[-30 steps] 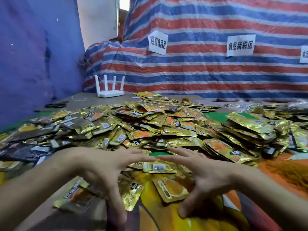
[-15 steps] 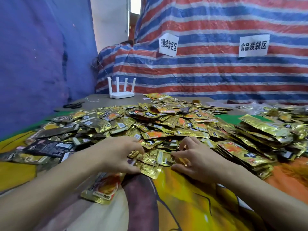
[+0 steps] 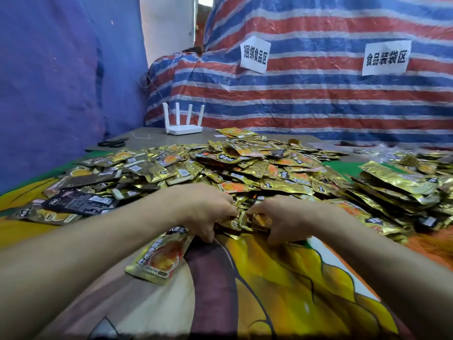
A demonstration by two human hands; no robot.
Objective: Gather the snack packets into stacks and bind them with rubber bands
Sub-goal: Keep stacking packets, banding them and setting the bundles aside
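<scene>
Both hands have drawn together since a second ago, when their fingers were spread wide. Now the left hand [image 3: 206, 212] and right hand [image 3: 291, 219] curl round one small bunch of gold packets [image 3: 241, 220] at the near edge of the heap of snack packets [image 3: 245, 168]. Fingers hide how many the bunch holds, and the heap is past counting. One loose packet [image 3: 161, 256] lies by the left wrist. Behind stand one white router [image 3: 183, 128] with four antennas [image 3: 177, 112], two paper signs [image 3: 255, 55], and blurred scissors [image 3: 114, 143]. The frame cuts off the heap's right side.
</scene>
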